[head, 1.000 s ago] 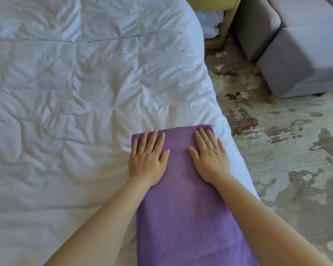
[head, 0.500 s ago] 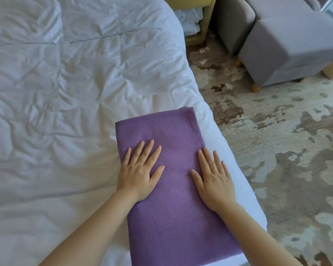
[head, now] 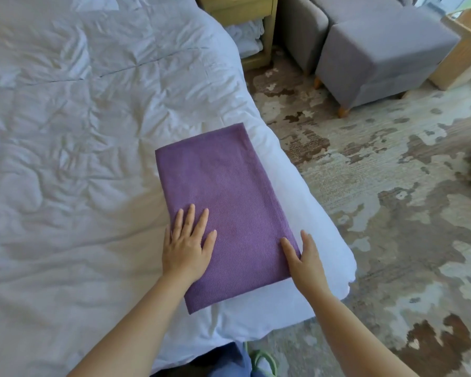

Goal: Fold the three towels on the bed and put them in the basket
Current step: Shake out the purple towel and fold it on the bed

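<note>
Fingers (head: 191, 216) of the left hand (head: 186, 251) lie straight and spread, flat on one folded purple towel (head: 229, 191) at its 7 o'clock corner. The right hand (head: 305, 262) is at 5 o'clock, thumb on top, fingers straight along the edge. The towel lies near the right edge of the bed (head: 65, 159). One grey ottoman (head: 386, 55) stands at 1 o'clock.

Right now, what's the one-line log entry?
purple towel: folded, on bed | left hand: flat on towel | right hand: at towel's right edge

no readable text, labels, brands or numbers anywhere, none on any surface in view
</note>
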`<state>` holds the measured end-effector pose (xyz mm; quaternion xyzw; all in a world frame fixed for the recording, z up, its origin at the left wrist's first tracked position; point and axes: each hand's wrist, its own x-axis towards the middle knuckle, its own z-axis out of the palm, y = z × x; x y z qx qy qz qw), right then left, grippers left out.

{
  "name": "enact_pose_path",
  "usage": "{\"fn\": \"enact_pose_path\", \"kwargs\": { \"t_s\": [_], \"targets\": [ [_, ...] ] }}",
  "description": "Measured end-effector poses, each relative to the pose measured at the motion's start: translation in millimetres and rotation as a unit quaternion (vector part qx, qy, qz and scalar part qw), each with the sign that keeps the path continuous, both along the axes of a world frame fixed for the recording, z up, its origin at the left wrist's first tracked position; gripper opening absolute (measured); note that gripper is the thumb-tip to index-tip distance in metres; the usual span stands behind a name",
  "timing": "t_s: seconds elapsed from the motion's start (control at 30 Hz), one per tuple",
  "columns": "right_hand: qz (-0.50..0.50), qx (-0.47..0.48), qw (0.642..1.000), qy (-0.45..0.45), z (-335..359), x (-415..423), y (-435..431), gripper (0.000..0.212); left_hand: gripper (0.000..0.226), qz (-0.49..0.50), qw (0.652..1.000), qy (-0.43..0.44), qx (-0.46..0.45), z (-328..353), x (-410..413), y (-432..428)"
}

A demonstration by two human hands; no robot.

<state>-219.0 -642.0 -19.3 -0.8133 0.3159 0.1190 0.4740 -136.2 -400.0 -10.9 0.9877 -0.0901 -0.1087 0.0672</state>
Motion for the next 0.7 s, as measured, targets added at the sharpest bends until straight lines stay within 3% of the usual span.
{"fn": "enact_pose_path", "kwargs": {
  "t_s": [0.1,0.2,0.33,0.43,0.53,0.6,0.7],
  "targets": [
    [-0.161,0.212,0.964,-0.012,3.7,-10.8,7.5,0.084,0.068,-0.023,1.000,-0.009,0.017,7.0,-4.0,5.9],
    [-0.256,0.330,0.909,-0.009,4.2,-17.0,14.5,0.088,0.075,-0.075,0.997,-0.008,0.032,10.0,-1.2,4.5],
    [-0.307,0.445,0.840,-0.036,-5.5,-20.5,37.0,0.081,0.075,-0.084,0.996,-0.011,0.019,4.8,17.2,-0.2],
    [-0.356,0.440,0.821,-0.070,-14.6,-13.3,54.0,0.080,0.073,-0.112,0.993,-0.020,0.017,-1.7,35.6,-2.4],
    [-0.408,0.388,0.817,-0.127,-14.3,0.3,60.0,0.048,0.073,-0.143,0.989,-0.019,0.015,-2.2,50.4,-7.4],
    [-0.423,0.350,0.822,-0.152,-9.3,8.1,58.1,0.027,0.073,-0.146,0.989,-0.009,0.007,0.4,54.7,-10.8],
    [-0.413,0.298,0.845,-0.166,3.8,21.6,41.7,0.024,0.070,-0.131,0.991,0.008,-0.008,8.9,57.8,-20.3]
  ]
}}
